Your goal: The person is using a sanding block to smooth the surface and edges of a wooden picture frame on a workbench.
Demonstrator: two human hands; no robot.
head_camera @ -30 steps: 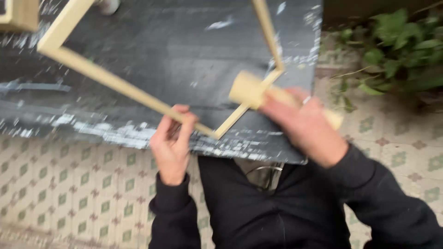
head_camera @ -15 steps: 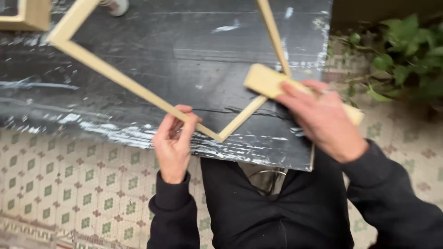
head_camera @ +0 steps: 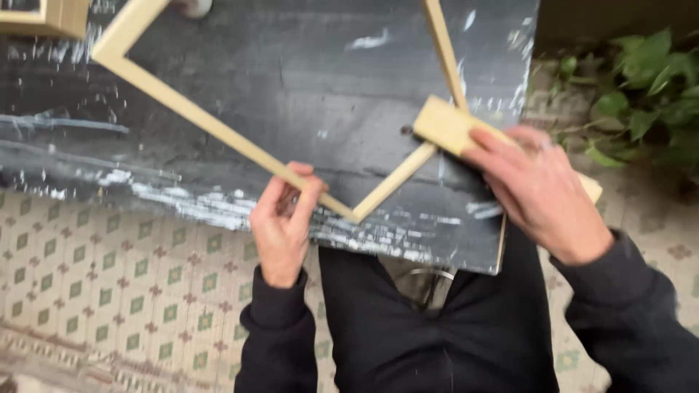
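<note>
The wooden frame (head_camera: 218,131) runs out past the top edge of the view, so only its lower part shows: two pale strips meeting in a corner near the front edge of the desk (head_camera: 291,80), and a third strip rising toward the top. The right hand (head_camera: 542,193) covers most of the wooden block (head_camera: 448,124), leaving bare only the block's squared end, which lies on the frame where two strips meet near the desk's right edge, plus a tip poking out beyond the wrist. The fingers lie flat and close together, wrapped over the block; motion blur softens them. The left hand (head_camera: 284,222) pinches the long strip just beside the frame's front corner, thumb and fingertips pressed on it, the palm hanging off the front edge over the tiled floor (head_camera: 109,276). The desk is dark and scuffed with white smears. At its far left corner a second wooden piece (head_camera: 44,16) is cut off by the picture's border, and what it is cannot be told. A leafy plant (head_camera: 641,87) stands beyond the right edge. Dark sleeves and clothing fill the bottom.
</note>
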